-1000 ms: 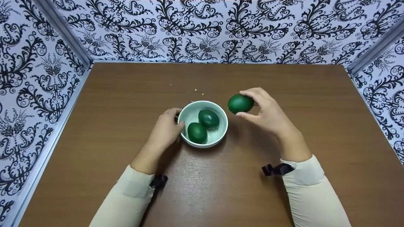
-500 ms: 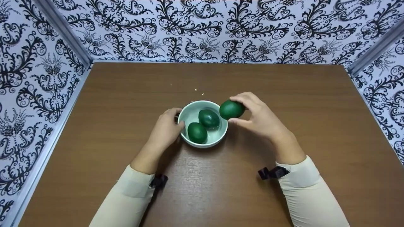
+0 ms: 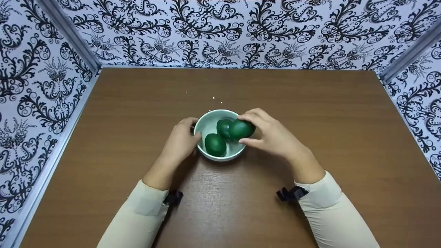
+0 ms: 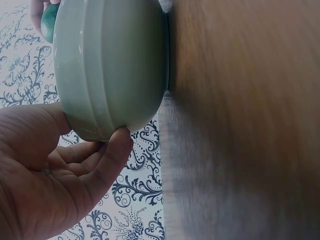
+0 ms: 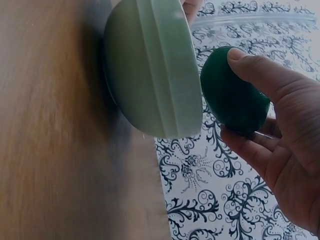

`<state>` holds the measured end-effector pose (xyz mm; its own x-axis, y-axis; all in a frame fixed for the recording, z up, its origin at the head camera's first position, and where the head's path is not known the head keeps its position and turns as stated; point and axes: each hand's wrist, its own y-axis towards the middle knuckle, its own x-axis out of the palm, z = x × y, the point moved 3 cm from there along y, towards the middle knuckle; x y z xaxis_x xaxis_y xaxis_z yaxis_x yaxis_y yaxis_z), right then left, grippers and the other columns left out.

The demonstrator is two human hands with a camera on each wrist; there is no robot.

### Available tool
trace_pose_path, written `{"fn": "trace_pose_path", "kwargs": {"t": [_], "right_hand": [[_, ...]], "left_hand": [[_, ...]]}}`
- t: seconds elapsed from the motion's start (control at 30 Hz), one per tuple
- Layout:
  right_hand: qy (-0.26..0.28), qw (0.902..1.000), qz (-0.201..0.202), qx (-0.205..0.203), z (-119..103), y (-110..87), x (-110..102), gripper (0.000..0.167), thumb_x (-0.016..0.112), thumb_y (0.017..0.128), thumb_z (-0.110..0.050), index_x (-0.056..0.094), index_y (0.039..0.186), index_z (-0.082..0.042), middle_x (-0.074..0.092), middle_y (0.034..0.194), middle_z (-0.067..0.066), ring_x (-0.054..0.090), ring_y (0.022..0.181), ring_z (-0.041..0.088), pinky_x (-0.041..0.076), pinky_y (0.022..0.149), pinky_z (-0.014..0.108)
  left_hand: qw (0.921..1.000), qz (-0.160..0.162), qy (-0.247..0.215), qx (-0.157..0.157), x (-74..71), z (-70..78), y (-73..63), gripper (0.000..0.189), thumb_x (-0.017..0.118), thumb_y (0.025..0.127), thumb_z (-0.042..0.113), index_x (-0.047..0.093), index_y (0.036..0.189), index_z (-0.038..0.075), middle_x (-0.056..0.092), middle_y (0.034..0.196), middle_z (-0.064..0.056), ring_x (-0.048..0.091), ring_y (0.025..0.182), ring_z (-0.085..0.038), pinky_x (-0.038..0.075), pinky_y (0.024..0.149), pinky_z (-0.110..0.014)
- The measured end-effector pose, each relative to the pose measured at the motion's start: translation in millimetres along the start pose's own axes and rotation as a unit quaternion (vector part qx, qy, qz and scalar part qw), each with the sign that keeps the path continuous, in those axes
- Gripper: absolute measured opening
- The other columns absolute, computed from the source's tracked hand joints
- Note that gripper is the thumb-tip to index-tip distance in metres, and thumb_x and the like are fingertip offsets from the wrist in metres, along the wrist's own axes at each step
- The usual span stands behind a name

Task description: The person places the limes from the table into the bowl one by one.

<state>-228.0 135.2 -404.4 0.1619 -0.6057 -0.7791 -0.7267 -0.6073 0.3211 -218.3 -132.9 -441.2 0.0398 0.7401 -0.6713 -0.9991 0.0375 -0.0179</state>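
A pale green bowl (image 3: 206, 120) stands on the table. My left hand (image 3: 181, 139) grips its left side, thumb over the rim and fingers against the outer wall (image 4: 115, 60). Inside lie two smooth, dark green egg-shaped objects, one nearer me (image 3: 215, 145) and one farther back (image 3: 223, 128). My right hand (image 3: 272, 134) pinches a third dark green egg-shaped object (image 3: 241, 129) between thumb and fingers. From the head it overlaps the bowl's right rim and partly hides the far one. In the right wrist view the held object (image 5: 232, 92) is right at rim height, beside the bowl's mouth.
The brown wooden table (image 3: 137, 89) has a few pale crumbs (image 3: 213, 97) behind the bowl. Walls with a black-and-white scroll pattern (image 3: 224, 31) close off the back and both sides. Each wrist wears a small black camera mount (image 3: 292, 193).
My right hand has carried its green egg-shaped object leftward and toward me, from beside the bowl to over its right rim. The left hand and the bowl have stayed put.
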Motion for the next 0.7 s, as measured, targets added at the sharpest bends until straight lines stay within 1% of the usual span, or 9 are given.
{"fn": "trace_pose_path", "kwargs": {"t": [0.17,0.4,0.7], "right_hand": [[-0.013,0.9998,-0.017,-0.004,-3,0.7,5,0.061,0.086,0.086,-0.031,0.063,0.138,-0.011,0.060,0.135,0.009,0.061,0.125,0.025,0.050,0.111,0.041],[-0.026,0.9987,-0.044,-0.007,-4,0.6,11,0.059,0.085,0.087,-0.032,0.063,0.138,-0.012,0.060,0.136,0.009,0.062,0.124,0.026,0.052,0.108,0.040],[-0.030,0.9972,-0.067,-0.019,-7,0.9,17,0.059,0.085,0.087,-0.034,0.064,0.137,-0.012,0.062,0.135,0.007,0.061,0.125,0.024,0.052,0.108,0.039]], "left_hand": [[1.0000,0.002,0.001,0.004,0.2,-0.2,-0.1,0.043,0.064,0.090,0.006,0.064,0.132,-0.002,0.066,0.130,-0.019,0.063,0.120,-0.033,0.049,0.108,-0.046],[1.0000,0.001,0.002,0.006,-0.2,-0.5,0.8,0.042,0.064,0.091,0.006,0.064,0.133,-0.001,0.066,0.130,-0.019,0.063,0.120,-0.033,0.049,0.109,-0.045],[1.0000,-0.003,0.004,0.004,0.0,-1.4,1.2,0.042,0.065,0.092,0.008,0.064,0.133,-0.001,0.066,0.131,-0.019,0.062,0.121,-0.033,0.048,0.109,-0.045]]}}
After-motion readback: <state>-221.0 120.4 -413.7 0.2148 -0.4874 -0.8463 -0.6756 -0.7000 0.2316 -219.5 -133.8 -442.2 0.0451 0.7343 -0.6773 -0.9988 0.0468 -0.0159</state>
